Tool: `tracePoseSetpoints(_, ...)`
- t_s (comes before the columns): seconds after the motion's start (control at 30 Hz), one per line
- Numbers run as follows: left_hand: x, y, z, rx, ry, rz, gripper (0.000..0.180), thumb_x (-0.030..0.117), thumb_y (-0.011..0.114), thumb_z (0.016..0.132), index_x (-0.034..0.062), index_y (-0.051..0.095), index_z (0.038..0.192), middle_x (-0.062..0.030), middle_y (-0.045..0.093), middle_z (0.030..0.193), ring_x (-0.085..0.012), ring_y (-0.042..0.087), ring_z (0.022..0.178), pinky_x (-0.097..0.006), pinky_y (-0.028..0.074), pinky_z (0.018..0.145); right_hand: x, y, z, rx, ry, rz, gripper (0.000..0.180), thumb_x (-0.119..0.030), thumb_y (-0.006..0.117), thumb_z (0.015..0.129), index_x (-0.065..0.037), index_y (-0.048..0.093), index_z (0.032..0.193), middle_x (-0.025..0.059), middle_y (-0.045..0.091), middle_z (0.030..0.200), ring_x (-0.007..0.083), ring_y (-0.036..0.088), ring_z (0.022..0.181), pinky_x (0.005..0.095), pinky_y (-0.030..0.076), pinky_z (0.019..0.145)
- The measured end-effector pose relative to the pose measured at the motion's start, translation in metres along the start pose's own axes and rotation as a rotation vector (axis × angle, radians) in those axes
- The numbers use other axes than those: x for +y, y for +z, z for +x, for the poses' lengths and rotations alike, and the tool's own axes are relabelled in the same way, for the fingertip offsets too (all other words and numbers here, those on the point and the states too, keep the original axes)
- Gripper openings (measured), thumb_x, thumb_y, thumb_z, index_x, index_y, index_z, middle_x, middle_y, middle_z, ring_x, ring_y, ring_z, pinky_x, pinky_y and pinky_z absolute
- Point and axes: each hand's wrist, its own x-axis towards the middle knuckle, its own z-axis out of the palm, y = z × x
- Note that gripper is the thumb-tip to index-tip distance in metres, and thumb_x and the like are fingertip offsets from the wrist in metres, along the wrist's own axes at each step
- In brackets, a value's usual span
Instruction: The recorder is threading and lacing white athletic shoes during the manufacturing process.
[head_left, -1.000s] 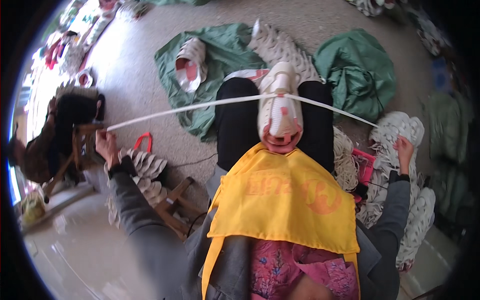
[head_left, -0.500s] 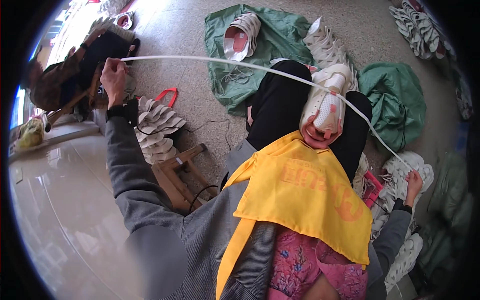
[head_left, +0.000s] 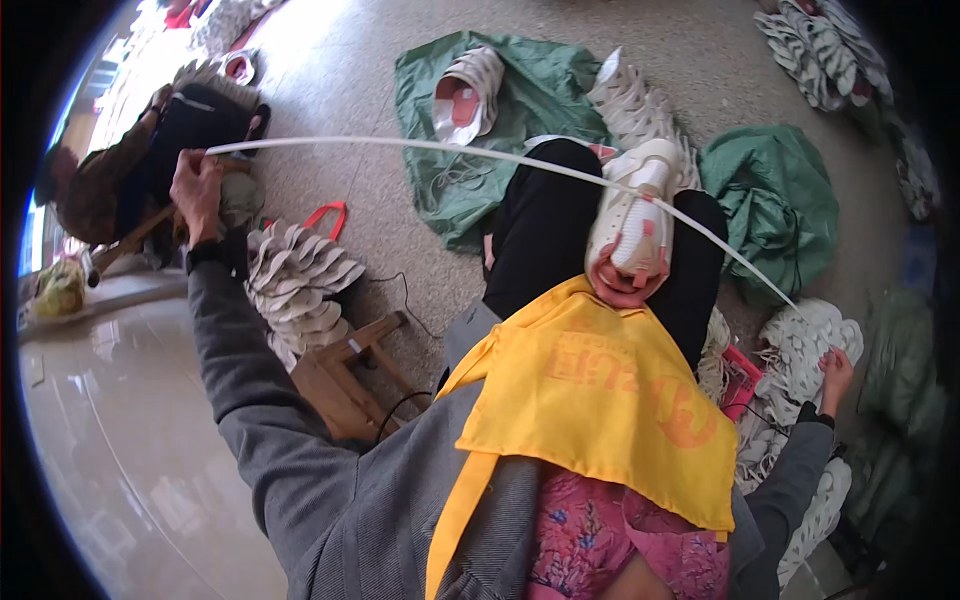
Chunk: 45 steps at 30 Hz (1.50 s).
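Note:
A white sneaker with pink trim point(head_left: 630, 238) lies between my knees, its pink heel toward my yellow apron. A long white shoelace point(head_left: 420, 145) crosses it, meeting a pink loop on the upper. My left hand point(head_left: 197, 187), stretched far out to the left, pinches one end of the shoelace. My right hand point(head_left: 836, 376) is out at the far right, over a heap of white shoe uppers point(head_left: 808, 335), its fingers drawn together. Toward that hand the lace runs in a taut line and blends into the white uppers, so its last stretch is hard to see.
Ahead on the floor, a green sack point(head_left: 545, 85) carries a white shoe upper point(head_left: 468, 97); another green sack point(head_left: 770, 205) lies at my right knee. Stacked uppers point(head_left: 298, 285) and a wooden stool point(head_left: 350, 375) are at my left. Another person point(head_left: 120, 190) sits at the far left.
My left hand has shifted slightly left and nearer with the shoelace end. My right hand has moved a little right and nearer. The lace still spans the shoe; the whole view has shifted slightly.

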Motion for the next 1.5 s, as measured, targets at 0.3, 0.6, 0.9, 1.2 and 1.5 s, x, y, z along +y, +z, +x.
tracePoseSetpoints(0.3,-0.01,0.007,0.006,-0.064,-0.045,-0.003,0.014,0.017,0.064,0.097,0.0036,0.066,0.101,-0.0094,0.072,0.082,-0.0183,0.072,0.075,-0.033,0.055,0.071,-0.001,-0.007,-0.013,0.038,-0.027,-0.016,0.023,-0.001,0.061,0.097,0.005,0.067,0.118,0.0102,0.069,0.09,0.0156,0.069,0.074,0.0288,0.062,0.066)
tracePoseSetpoints(0.6,-0.027,0.011,0.007,-0.095,0.001,0.016,0.012,0.014,0.062,0.095,0.0034,0.064,0.101,-0.0122,0.07,0.083,-0.0233,0.07,0.075,-0.039,0.053,0.07,0.004,-0.011,-0.028,0.173,0.009,-0.078,0.018,0.001,0.063,0.093,0.006,0.07,0.11,0.0108,0.071,0.087,0.0174,0.071,0.071,0.0294,0.06,0.062)
tracePoseSetpoints(0.9,-0.04,0.022,0.011,-0.114,0.069,0.011,0.01,0.013,0.06,0.096,0.0029,0.06,0.097,-0.0127,0.069,0.079,-0.023,0.071,0.072,-0.039,0.053,0.068,-0.004,-0.017,-0.04,0.227,0.091,-0.109,0.016,-0.009,0.064,0.098,0.005,0.07,0.104,0.0098,0.071,0.079,0.0139,0.069,0.059,0.028,0.056,0.049)
tracePoseSetpoints(1.2,-0.056,-0.008,0.026,-0.036,-0.088,0.118,0.011,0.011,0.059,0.094,0.0016,0.062,0.098,-0.0149,0.073,0.086,-0.0296,0.073,0.08,-0.041,0.056,0.077,-0.023,-0.007,-0.025,0.275,0.05,-0.13,0.014,-0.009,0.062,0.098,0.001,0.071,0.096,0.0074,0.07,0.074,0.0114,0.064,0.054,0.0275,0.053,0.047)
tracePoseSetpoints(1.5,-0.04,-0.013,0.032,0.046,-0.189,0.162,0.013,0.013,0.059,0.095,0.001,0.063,0.099,-0.0145,0.074,0.087,-0.0255,0.074,0.08,-0.039,0.057,0.076,-0.052,-0.019,0.015,0.378,-0.009,-0.214,0.015,-0.011,0.062,0.097,0.001,0.071,0.098,0.0065,0.07,0.073,0.012,0.066,0.057,0.0285,0.056,0.049)
